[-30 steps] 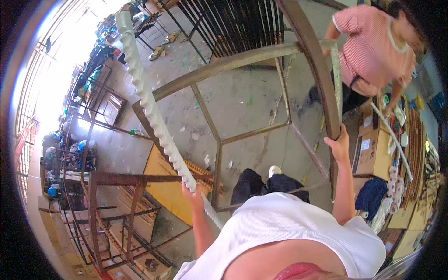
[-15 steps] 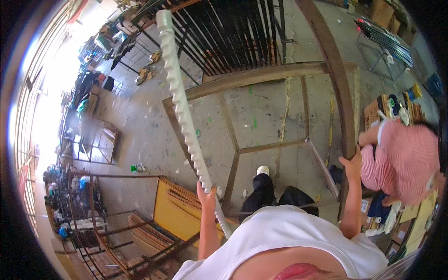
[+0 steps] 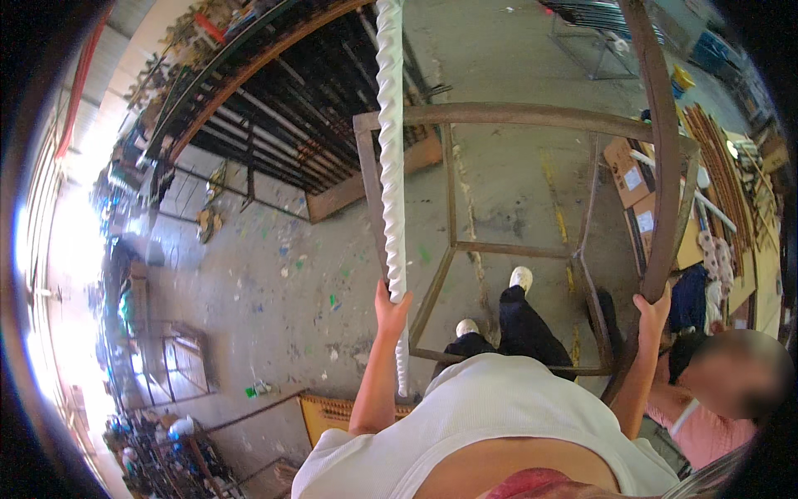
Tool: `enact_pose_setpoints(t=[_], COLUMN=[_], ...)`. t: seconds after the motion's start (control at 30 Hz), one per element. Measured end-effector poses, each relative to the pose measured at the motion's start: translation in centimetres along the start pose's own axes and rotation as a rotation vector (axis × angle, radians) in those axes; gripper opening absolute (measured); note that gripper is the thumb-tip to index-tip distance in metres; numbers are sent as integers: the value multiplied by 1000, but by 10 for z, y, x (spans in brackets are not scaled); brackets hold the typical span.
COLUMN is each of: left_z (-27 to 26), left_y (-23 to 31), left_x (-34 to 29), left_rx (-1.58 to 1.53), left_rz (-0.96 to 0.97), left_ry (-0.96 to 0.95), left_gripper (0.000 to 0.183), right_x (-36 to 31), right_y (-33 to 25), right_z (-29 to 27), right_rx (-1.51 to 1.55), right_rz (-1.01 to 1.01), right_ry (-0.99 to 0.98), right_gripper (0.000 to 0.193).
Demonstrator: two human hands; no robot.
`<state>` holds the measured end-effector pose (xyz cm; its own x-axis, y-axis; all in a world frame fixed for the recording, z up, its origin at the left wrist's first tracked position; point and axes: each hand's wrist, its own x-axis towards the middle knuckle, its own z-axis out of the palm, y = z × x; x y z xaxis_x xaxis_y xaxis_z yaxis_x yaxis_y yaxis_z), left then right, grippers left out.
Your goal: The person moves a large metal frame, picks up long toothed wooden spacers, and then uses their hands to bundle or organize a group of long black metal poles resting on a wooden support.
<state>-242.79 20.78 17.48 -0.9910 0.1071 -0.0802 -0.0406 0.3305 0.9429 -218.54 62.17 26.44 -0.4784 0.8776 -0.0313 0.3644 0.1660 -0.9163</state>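
The left grip point(image 3: 392, 311) is wrapped around a white spiral-ridged bar point(image 3: 391, 150), which extends well ahead of it and slightly behind. The right grip point(image 3: 653, 309) clasps a brown metal rail point(image 3: 662, 179). The brown tubular frame point(image 3: 524, 115) spans between and beyond both grips. Cardboard boxes point(image 3: 629, 176) lie ahead of the right grip; a co-worker point(image 3: 719, 437) is to its right rear.

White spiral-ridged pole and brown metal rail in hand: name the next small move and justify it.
Probably ease the long brown metal rail slightly left, away from the co-worker in a pink top: that person is close beside the right hand, which grips the rail, while the left hand holds the long white spiral-ridged pole.
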Motion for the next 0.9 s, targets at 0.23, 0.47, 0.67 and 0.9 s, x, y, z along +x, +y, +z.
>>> enact_pose_setpoints(t=[0.23,0.47,0.67,0.9], left_z=[126,259,319,398], left_y=[36,96,144,168], left_x=[103,188,264,399], left_rx=[9,51,70,40], left_rz=[108,150,105,45], left_ry=[-119,-134,-162,-110], left_gripper=[33,33,35,44], right_x=[94,242,362,544], right_y=[37,34,42,0], right_z=[-24,-48,-23,52], right_rx=[-21,58,-14,-105], right_rz=[-8,-2,-125,61], right_ry=[259,222,211,63], right_gripper=[49,52,53,62])
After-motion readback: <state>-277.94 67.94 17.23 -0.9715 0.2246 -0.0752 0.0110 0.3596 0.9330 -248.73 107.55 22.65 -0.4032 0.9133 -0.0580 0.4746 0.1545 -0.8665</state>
